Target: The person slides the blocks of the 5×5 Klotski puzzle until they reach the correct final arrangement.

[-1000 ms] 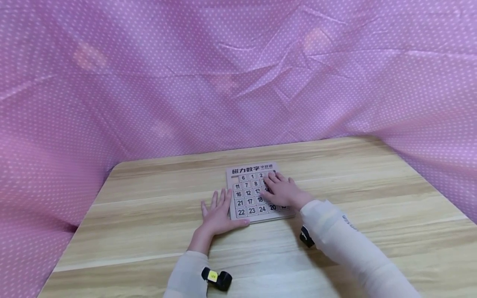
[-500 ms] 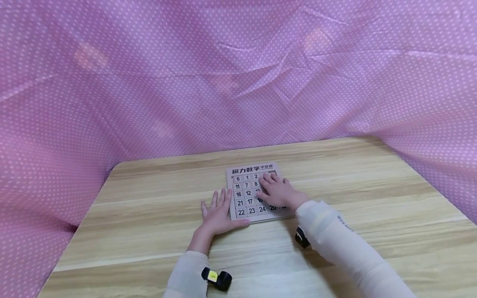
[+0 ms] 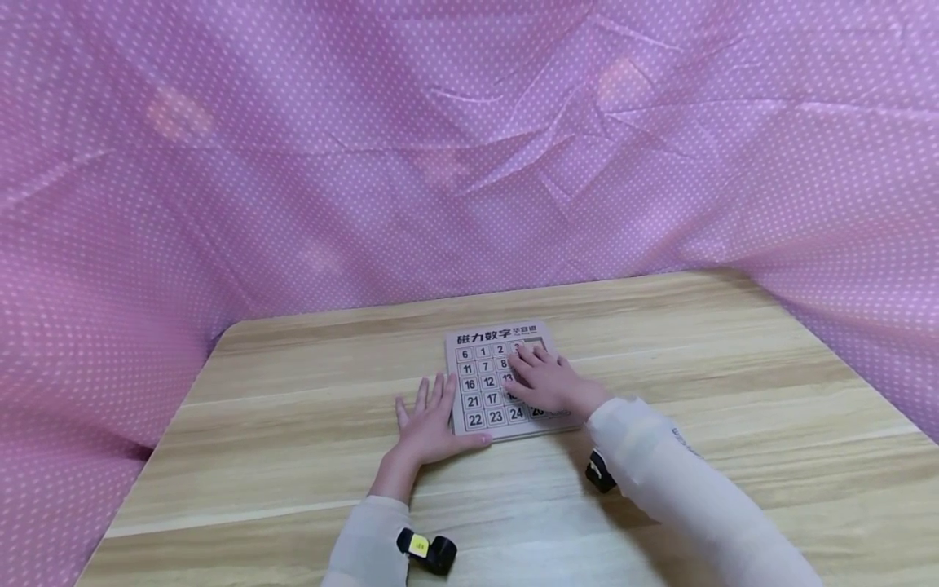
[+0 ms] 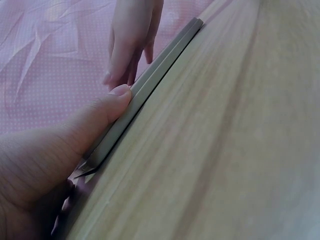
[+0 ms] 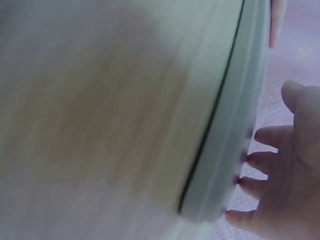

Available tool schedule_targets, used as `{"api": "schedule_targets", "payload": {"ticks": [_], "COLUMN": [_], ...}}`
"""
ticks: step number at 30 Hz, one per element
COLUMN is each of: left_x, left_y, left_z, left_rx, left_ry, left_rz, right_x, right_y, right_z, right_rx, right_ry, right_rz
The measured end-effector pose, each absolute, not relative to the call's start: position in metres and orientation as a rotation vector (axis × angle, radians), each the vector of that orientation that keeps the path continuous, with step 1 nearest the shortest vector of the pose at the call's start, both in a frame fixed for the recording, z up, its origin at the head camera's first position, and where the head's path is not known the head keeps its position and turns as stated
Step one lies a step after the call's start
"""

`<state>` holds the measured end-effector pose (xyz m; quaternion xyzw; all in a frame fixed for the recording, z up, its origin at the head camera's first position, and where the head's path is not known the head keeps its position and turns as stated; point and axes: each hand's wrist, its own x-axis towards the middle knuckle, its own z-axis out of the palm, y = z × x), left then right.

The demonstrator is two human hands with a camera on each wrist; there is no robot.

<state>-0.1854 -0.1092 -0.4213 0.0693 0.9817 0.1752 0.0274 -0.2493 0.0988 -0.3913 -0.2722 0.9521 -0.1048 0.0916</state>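
A number sliding puzzle (image 3: pixel 477 426) lies flat on the wooden table, its numbered tiles in rows under a printed heading. My left hand (image 3: pixel 428 430) spreads its fingers along the board's left edge, and its thumb touches the near edge, as the left wrist view also shows. Over the right part of the board is my right hand (image 3: pixel 546 381), fingers extended and fingertips at the upper tiles. Several right-hand fingertips (image 5: pixel 262 161) meet the tile face in the right wrist view. A dark gap shows at the top row's right end; tiles beneath the right hand are hidden.
The wooden table (image 3: pixel 279 424) extends around the board on all sides. A pink dotted cloth (image 3: pixel 367 163) hangs behind the table and along both sides. Each wrist wears a small black camera, one of them the left wrist camera (image 3: pixel 440 554).
The top-row tiles 6, 1 and 2 have slid left, filling the gap at the left end. A gap now shows at the top right. My right hand shifted slightly left; the left stayed put.
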Motion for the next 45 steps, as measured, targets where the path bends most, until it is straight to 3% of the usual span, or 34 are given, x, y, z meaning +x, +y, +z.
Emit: {"api": "schedule_targets", "payload": {"ticks": [22, 45], "left_x": [-0.184, -0.183], "left_y": [-0.107, -0.106], "left_z": [-0.420, -0.422], "left_rx": [0.210, 0.224], "left_ry": [3.034, 3.034], "left_rz": [0.569, 0.564], "right_x": [-0.171, -0.184], "right_y": [0.161, 0.154], "right_z": [-0.384, -0.388], "right_rx": [-1.009, -1.009], "right_ry": [2.777, 2.839], "right_rz": [-0.280, -0.239]}}
